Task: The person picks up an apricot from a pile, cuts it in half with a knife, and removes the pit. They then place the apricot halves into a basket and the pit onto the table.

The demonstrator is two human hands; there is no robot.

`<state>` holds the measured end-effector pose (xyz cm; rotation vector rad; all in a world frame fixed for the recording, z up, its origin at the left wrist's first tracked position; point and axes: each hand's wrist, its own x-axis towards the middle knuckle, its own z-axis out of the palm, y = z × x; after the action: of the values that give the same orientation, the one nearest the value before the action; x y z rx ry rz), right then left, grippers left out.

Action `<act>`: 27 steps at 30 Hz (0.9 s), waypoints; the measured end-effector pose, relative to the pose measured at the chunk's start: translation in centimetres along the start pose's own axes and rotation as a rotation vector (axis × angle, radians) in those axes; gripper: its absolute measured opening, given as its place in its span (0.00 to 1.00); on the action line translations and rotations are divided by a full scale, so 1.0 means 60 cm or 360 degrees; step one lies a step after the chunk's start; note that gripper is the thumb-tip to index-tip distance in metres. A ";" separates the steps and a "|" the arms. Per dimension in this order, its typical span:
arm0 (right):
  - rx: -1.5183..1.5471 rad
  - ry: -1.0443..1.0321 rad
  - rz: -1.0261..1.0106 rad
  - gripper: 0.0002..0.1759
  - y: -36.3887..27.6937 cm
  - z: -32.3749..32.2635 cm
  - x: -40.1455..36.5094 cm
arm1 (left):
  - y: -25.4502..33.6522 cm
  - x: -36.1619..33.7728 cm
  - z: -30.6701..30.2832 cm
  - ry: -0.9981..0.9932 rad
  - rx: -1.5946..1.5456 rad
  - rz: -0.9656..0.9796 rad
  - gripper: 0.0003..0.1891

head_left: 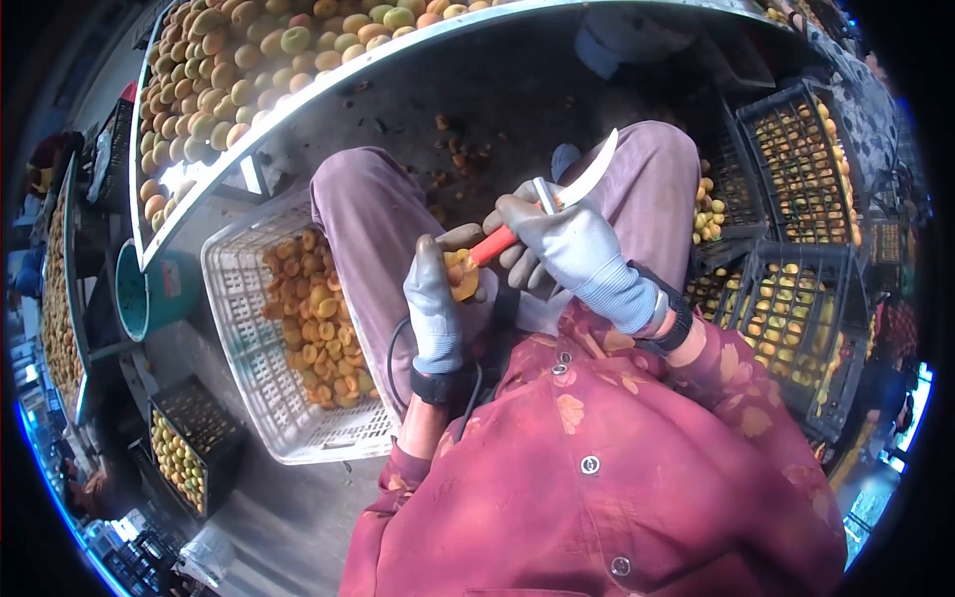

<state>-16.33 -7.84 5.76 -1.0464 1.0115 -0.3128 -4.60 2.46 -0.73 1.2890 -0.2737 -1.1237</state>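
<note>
My left hand (435,298), in a grey-palmed work glove, is closed on a cut apricot (461,276), its orange flesh showing between thumb and fingers. In my gloved right hand (557,239) is a knife with a curved blade (594,176) pointing up and away from the fruit. Its red handle (493,245) reaches out of the fist toward my left hand, the end right at the apricot flesh. A short metal piece (544,196) stands up by the right fingers. Both hands are over my lap, between the knees.
A white plastic crate (234,298) with apricot halves (320,323) stands beside my left leg. Ahead, a metal-edged table (298,98) bears many whole apricots (239,65). Black crates (796,169) of fruit are at the right; a teal bucket (159,294) is at the left. Fruit scraps (458,149) lie on the floor.
</note>
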 end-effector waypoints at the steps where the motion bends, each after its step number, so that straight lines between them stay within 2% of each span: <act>1: 0.0119 -0.0030 0.0110 0.12 0.002 -0.004 0.010 | -0.002 0.002 -0.001 0.0015 -0.0005 0.0000 0.30; 2: 0.0536 -0.0043 0.0171 0.10 0.009 -0.003 0.004 | -0.006 0.005 -0.003 0.0021 0.0032 0.0048 0.29; 3: 0.0532 -0.0040 0.0179 0.10 0.016 -0.006 0.002 | -0.010 0.006 -0.003 0.0019 0.0068 0.0095 0.29; 5: 0.0158 -0.0175 -0.0099 0.11 0.035 -0.024 0.004 | -0.007 0.007 -0.003 0.0019 0.0119 0.0135 0.28; 9: 0.0160 -0.0286 0.0024 0.13 0.040 -0.028 0.013 | -0.006 0.006 -0.002 0.0052 0.0006 0.0082 0.28; 12: 0.0003 -0.0187 -0.0163 0.14 0.020 -0.009 -0.012 | 0.000 0.005 0.004 0.0071 -0.0018 0.0123 0.28; 15: 0.0112 -0.0372 -0.0293 0.15 0.028 -0.016 -0.015 | -0.001 0.006 0.003 0.0074 -0.0017 0.0147 0.27; 17: -0.0925 -0.0194 -0.0735 0.14 0.024 -0.017 -0.013 | -0.002 0.006 0.003 0.0067 0.0007 0.0154 0.27; 18: -0.0927 -0.0193 -0.0738 0.14 0.022 -0.013 -0.015 | -0.002 0.005 0.005 0.0065 -0.0013 0.0155 0.27; 20: -0.1478 0.0145 -0.1199 0.20 0.022 0.001 -0.025 | -0.003 0.005 0.003 0.0063 -0.0034 0.0156 0.27; 21: -0.1481 0.0149 -0.1197 0.20 0.027 0.007 -0.025 | -0.005 0.005 -0.001 0.0041 -0.0009 0.0192 0.27; 23: -0.1476 0.0368 -0.1355 0.15 0.050 0.018 -0.019 | -0.011 0.006 -0.003 0.0018 0.0016 0.0228 0.27; 24: -0.0942 0.0385 -0.1027 0.06 0.059 0.029 -0.020 | -0.014 0.007 -0.003 0.0020 0.0030 0.0265 0.27; 25: -0.0944 0.0386 -0.1029 0.06 0.059 0.031 -0.021 | -0.017 0.008 -0.004 0.0022 0.0044 0.0303 0.26; 26: -0.0685 0.0272 -0.0900 0.05 0.053 0.034 -0.027 | -0.027 0.011 -0.008 0.0020 0.0043 0.0302 0.26; 27: -0.0427 0.0160 -0.0768 0.06 0.044 0.040 -0.032 | -0.036 0.017 -0.011 0.0046 0.0287 0.0528 0.26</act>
<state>-16.03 -3.90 4.93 -1.5327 0.8954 -0.6399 -4.74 2.35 -3.20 1.3578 -0.5563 -0.8111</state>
